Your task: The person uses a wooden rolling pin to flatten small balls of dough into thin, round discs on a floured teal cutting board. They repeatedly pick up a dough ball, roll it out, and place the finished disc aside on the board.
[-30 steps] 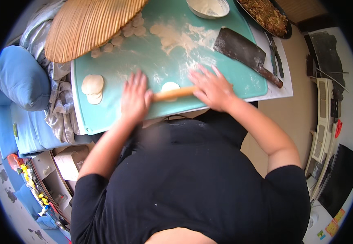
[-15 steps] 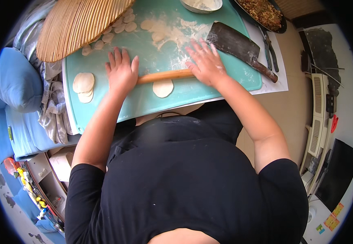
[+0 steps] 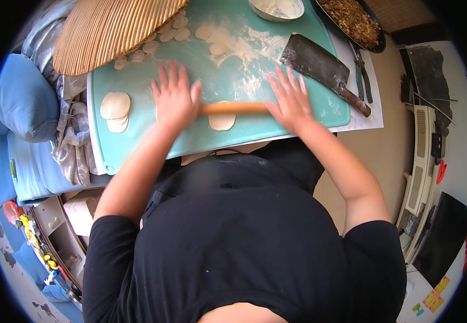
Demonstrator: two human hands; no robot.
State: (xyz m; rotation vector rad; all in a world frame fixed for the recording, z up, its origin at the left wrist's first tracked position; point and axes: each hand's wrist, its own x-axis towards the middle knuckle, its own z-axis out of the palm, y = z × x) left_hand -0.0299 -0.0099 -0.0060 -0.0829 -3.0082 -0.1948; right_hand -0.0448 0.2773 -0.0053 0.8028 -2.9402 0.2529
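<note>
A wooden rolling pin lies crosswise over a round dough wrapper near the front of the green board. Flat on the pin's left end rests my left hand, fingers stretched and slightly blurred. My right hand presses its other end with the palm, fingers spread. Both palms hide the pin's ends. To the left sits a small stack of rolled wrappers. Loose flour and several small dough discs lie farther back on the board.
A dark cleaver lies right of my right hand, with black-handled scissors beyond it. At the back stand a flour bowl and a pan of chopped filling. A round slatted tray overhangs the board's far left.
Both hands and the rolling pin have come slightly toward me, so the pin now crosses the wrapper instead of lying at its far edge. The whole view has shifted a little.
</note>
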